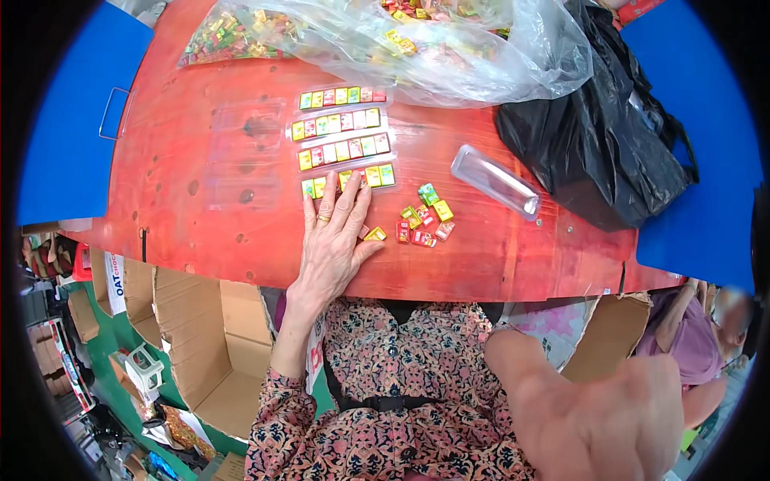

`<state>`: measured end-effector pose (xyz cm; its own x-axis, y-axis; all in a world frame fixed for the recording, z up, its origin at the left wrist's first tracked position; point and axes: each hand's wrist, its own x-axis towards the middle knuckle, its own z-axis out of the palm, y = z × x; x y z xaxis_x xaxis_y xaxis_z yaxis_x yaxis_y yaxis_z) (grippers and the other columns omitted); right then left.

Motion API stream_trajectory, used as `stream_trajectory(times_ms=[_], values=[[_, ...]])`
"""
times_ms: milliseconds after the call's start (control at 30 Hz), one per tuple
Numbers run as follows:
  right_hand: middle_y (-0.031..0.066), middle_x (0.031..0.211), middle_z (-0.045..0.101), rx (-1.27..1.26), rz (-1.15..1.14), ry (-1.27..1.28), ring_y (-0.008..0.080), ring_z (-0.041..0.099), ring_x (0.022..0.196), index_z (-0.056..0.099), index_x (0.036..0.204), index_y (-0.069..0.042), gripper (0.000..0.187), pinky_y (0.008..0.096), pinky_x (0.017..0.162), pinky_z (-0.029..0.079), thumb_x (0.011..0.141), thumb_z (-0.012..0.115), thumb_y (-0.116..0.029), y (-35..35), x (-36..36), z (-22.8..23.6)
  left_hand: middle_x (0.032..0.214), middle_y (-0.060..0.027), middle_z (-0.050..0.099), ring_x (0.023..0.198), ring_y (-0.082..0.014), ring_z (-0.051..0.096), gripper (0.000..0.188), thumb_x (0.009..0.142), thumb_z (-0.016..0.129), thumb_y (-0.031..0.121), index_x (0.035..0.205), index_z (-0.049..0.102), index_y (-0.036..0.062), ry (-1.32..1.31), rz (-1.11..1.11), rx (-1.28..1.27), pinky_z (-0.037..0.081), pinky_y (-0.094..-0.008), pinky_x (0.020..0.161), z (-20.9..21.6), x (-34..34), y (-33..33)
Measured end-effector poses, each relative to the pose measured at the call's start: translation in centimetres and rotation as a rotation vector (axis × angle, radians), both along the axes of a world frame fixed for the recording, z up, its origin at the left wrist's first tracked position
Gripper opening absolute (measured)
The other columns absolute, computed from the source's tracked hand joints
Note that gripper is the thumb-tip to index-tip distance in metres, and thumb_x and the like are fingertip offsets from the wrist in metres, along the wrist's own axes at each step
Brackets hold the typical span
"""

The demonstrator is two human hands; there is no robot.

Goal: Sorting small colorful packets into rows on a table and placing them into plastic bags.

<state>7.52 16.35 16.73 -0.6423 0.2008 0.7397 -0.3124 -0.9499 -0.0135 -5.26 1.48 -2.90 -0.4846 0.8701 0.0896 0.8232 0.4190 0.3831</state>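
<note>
My left hand (333, 228) lies flat with fingers spread, its fingertips on the nearest row of small wrapped pieces (374, 176). Several such rows, in yellow, red, green and white, sit in clear plastic trays (391, 124) side by side. Beside my left thumb is a loose yellow piece (375, 234). To its right, a small heap of loose wrapped pieces (423, 215) rests on the red table (172, 172). Close to the camera and blurred, my right hand (593, 413) is raised at the lower right, over the front of my patterned shirt; its fingers are not clear.
A narrow clear plastic tray (496, 182) lies right of the heap, near a black plastic bag (593, 136). Large clear bags (489, 68) of wrapped pieces fill the far side. More clear trays (247, 156) lie leftward. Cardboard boxes (188, 337) stand below the table; another person (682, 333) is at right.
</note>
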Motion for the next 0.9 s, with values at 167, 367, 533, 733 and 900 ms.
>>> stream_trajectory(times_ms=[167, 367, 533, 733, 900], values=[[0.0128, 0.049, 0.044, -0.071, -0.032, 0.118, 0.0274, 0.048, 0.043, 0.042, 0.043, -0.004, 0.071, 0.051, 0.061, 0.057, 0.104, 0.023, -0.035, -0.2, -0.7, -0.3, 0.152, -0.0082, 0.029, 0.143, -0.0333, 0.016, 0.072, 0.084, 0.056, 0.046, 0.143, 0.037, 0.0091, 0.017, -0.023, -0.015, 0.011, -0.0582, 0.112, -0.2, -1.0, -0.5], [0.0135, 0.051, 0.046, 0.055, 0.136, -0.016, 0.0305, 0.057, 0.052, 0.043, 0.043, -0.003, 0.07, 0.0493, 0.062, 0.058, 0.102, 0.029, -0.038, 0.7, 0.5, 0.4, 0.152, -0.0077, 0.029, 0.143, -0.0309, 0.017, 0.073, 0.078, 0.066, 0.038, 0.14, 0.042, 0.0064, 0.011, -0.049, 0.028, 0.014, -0.0576, 0.112, 0.3, -1.7, -0.2], [0.0055, 0.064, 0.057, 0.597, -0.714, -0.501, 0.0191, 0.049, 0.057, 0.053, 0.062, -0.005, 0.048, 0.0371, 0.061, 0.045, 0.093, 0.052, -0.042, 3.9, 2.5, -6.4, 0.152, -0.0075, 0.029, 0.143, -0.031, 0.017, 0.076, 0.076, 0.069, 0.038, 0.139, 0.042, 0.0069, 0.01, -0.045, 0.014, 0.016, -0.0576, 0.112, 0.8, -1.9, -0.3], [0.0172, 0.116, 0.053, 1.966, -1.154, -1.022, 0.0326, 0.053, 0.106, 0.051, 0.123, 0.003, 0.061, 0.0401, 0.092, 0.044, 0.076, 0.074, -0.027, 3.8, 2.2, -13.2, 0.146, -0.0144, 0.035, 0.137, -0.0359, 0.028, 0.071, 0.075, 0.071, 0.036, 0.134, 0.047, 0.0029, 0.103, -0.045, 0.144, 0.025, -0.0545, 0.109, 0.4, -0.8, -0.9], [0.021, 0.139, 0.033, 2.106, -1.08, -1.009, 0.0397, 0.034, 0.126, 0.033, 0.141, -0.003, 0.091, 0.0467, 0.104, 0.032, 0.069, 0.079, -0.032, 1.8, 0.6, -16.4, 0.128, -0.021, 0.047, 0.113, -0.038, 0.047, 0.066, 0.072, 0.077, 0.023, 0.127, 0.05, -0.0021, 0.034, 0.056, 0.273, 0.041, -0.0453, 0.096, 0.0, 1.6, -1.4]])
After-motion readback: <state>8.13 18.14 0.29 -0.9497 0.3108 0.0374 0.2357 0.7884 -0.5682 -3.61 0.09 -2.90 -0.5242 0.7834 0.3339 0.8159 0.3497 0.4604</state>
